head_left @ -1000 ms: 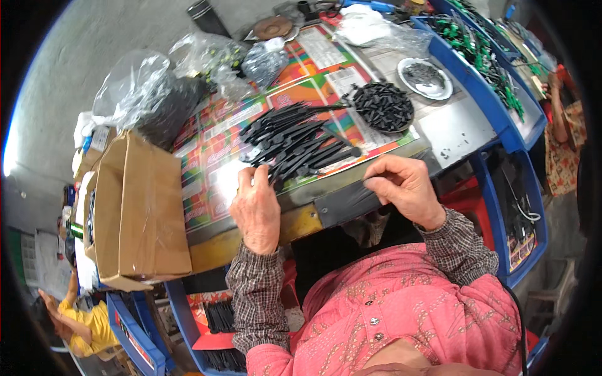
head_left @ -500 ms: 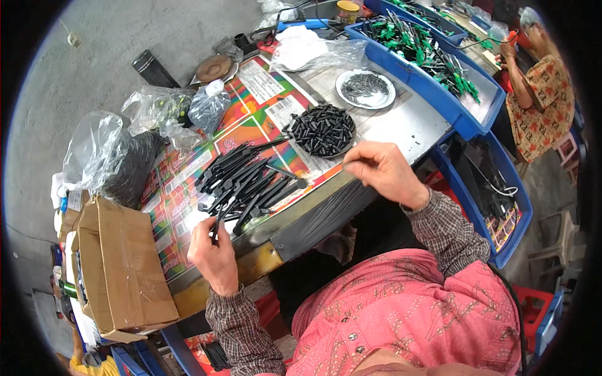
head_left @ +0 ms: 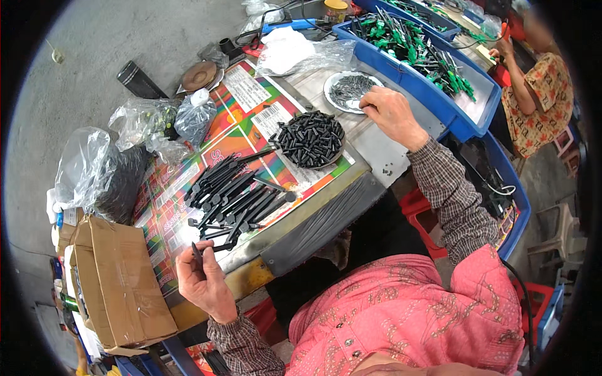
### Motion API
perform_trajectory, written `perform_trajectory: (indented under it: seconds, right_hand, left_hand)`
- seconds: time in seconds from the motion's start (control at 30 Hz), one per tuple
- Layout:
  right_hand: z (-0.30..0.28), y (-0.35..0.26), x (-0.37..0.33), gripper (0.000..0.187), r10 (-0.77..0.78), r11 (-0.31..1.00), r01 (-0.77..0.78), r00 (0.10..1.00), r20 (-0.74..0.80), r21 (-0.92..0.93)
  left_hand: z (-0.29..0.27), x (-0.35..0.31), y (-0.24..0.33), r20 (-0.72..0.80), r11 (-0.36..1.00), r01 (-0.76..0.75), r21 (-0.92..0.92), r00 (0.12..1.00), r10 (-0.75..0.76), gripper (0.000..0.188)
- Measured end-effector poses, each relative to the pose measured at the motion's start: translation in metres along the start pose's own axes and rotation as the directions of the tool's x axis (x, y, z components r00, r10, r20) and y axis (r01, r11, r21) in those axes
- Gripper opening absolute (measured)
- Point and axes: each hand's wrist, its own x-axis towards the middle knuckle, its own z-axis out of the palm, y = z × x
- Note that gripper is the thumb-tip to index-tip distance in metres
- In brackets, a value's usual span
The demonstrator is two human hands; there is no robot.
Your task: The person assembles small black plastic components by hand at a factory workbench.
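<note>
My left hand [head_left: 207,281] is closed on a slim black plastic stick [head_left: 197,257] at the table's near edge. Just beyond it lies a heap of long black plastic sticks with flat rounded ends [head_left: 233,199]. My right hand [head_left: 393,114] reaches to the near right rim of a white plate [head_left: 332,101] of thin metal pins [head_left: 350,90]. Its thumb and fingers are pinched together over the rim; whatever is between them is too small to make out. Between the hands sits a round dish piled with short black tubes [head_left: 310,139].
Blue bins hold green-and-black parts [head_left: 433,59] at the back right. A cardboard box [head_left: 125,282] and clear plastic bags [head_left: 88,169] line the left side. A white plastic bag [head_left: 285,50] lies at the back. Another person [head_left: 536,100] works at far right.
My right hand has moved away from the dish of black tubes to the plate of pins. My left hand has drawn back slightly from the heap with a black stick.
</note>
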Motion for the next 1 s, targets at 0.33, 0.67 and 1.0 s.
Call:
perform_trajectory:
  seconds: [0.33, 0.67, 1.0]
  right_hand:
    - [0.013, 0.015, 0.022, 0.009, -0.014, 0.998, 0.025, 0.986, 0.165, -0.063]
    - [0.017, 0.026, 0.041, 0.009, -0.067, 0.973, 0.115, 0.971, 0.231, -0.201]
    - [0.011, 0.030, 0.050, 0.016, -0.041, 0.986, 0.095, 0.934, 0.355, -0.137]
  left_hand:
    - [0.021, -0.006, -0.009, 0.135, 0.995, 0.072, 0.065, 0.988, -0.080, 0.007]
    - [0.026, -0.007, -0.019, 0.188, 0.962, -0.032, 0.273, 0.982, -0.020, 0.009]
    - [0.022, -0.009, -0.021, 0.204, 0.959, -0.064, 0.276, 0.979, 0.007, 0.012]
